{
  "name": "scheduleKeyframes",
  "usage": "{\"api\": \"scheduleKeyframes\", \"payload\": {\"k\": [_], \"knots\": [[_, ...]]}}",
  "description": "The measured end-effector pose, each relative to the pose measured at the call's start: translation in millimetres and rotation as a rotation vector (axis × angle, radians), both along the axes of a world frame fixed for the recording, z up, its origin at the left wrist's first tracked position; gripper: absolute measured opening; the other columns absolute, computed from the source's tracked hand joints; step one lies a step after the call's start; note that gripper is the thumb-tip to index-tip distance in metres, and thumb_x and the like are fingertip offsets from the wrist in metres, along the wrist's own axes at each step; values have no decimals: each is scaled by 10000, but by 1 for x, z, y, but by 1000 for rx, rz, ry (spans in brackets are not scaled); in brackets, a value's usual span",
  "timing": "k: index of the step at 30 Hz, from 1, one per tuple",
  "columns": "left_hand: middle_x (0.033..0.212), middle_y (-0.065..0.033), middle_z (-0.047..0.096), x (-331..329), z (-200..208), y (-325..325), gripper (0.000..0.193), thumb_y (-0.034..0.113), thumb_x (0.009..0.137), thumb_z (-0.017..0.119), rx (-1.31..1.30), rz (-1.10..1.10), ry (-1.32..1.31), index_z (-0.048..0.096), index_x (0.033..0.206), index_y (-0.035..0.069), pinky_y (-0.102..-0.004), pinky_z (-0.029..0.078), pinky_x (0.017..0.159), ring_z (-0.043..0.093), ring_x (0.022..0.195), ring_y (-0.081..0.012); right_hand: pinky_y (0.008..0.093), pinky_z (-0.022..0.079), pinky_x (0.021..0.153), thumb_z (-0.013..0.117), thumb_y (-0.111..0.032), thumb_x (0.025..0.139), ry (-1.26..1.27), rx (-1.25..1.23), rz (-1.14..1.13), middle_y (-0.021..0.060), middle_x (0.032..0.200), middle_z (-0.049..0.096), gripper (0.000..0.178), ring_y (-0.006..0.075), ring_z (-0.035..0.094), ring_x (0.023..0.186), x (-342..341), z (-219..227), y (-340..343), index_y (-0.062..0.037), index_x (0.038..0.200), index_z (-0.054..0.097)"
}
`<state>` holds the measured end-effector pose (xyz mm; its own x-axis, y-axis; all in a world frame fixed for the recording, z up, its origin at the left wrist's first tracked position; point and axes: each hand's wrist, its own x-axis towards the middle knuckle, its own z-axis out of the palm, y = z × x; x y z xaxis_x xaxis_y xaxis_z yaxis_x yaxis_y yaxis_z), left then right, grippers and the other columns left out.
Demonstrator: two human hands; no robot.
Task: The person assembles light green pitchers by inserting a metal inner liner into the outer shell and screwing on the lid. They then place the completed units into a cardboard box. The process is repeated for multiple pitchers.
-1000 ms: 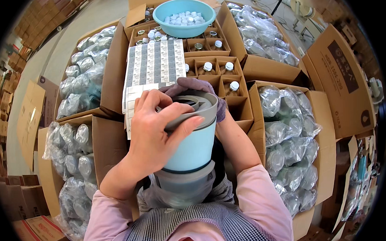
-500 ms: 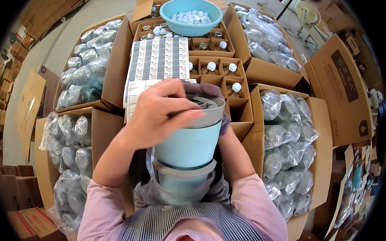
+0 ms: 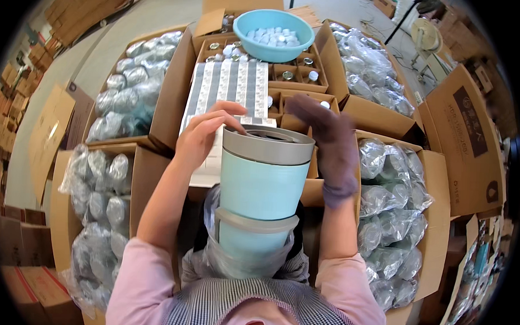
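Note:
Upright in front of my body stands a light-blue round bin with a grey lid or rim. It sits in or on a second light-blue container, grey-rimmed and partly wrapped in clear plastic. My bare left hand is at the left side of the grey top, its bent fingers apart and a fingertip over the rim. Some of its fingertips are hard to make out. My right hand, in a dark purple-grey glove, is raised to the right of the bin, fingers outstretched, holding nothing and slightly blurred.
Beyond the bin lie printed label sheets on a divided carton of capped bottles. A blue basin of white caps stands behind them. Open cartons of plastic-wrapped bottles flank both sides, close to my arms.
My gloved right hand has come away from the bin's far right side and opened out to the right. My left hand has drawn back leftward from over the top to the rim.

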<state>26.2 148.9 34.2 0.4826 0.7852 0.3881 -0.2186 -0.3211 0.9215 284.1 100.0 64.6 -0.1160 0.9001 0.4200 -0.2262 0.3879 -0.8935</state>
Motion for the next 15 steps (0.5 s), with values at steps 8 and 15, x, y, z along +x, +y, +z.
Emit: {"api": "scheduleKeyframes", "payload": {"k": [8,15], "knots": [[1441,-142,466,0,-2,-23,630,522,969,504,147,390,112,572,1355,29,-408,288,1131,357,1399,-261,370,405,1069,435,-216,973,-366,312,-36,179,1387,537,454,311,547,1236,-5,32,12,14,1356,515],[1293,-119,579,5,-13,-15,488,399,1021,436,93,348,16,660,1221,14,-359,321,1100,501,1251,-253,400,357,1112,657,-266,829,-239,226,305,160,1394,544,623,253,494,1315,-7,36,2,22,1364,519]]}}
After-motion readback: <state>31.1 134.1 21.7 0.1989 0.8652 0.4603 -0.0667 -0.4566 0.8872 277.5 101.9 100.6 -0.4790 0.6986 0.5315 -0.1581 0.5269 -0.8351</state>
